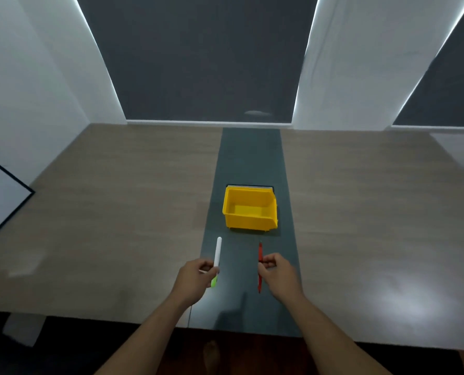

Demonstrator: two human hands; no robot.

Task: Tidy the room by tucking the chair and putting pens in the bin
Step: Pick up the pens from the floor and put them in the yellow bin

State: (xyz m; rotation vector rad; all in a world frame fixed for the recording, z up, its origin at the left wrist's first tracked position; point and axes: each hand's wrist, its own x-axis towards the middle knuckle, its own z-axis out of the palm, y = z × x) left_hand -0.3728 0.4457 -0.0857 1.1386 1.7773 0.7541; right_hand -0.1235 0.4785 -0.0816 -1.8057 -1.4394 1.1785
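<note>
A yellow open bin (249,221) stands on the dark centre strip of the table, with nothing visible inside it. Just in front of it, my left hand (195,276) pinches a white pen with a green end (218,253) near its lower half. My right hand (275,272) pinches a red pen (260,251) at its middle. Both pens point away from me toward the bin, close to the strip's surface. Whether they rest on it or are lifted I cannot tell. No chair is in view.
The wooden table (117,212) stretches wide to both sides, with its near edge (90,319) just below my forearms. A white board with a dark frame (1,201) leans at the far left. Walls and dark blinds stand behind the table.
</note>
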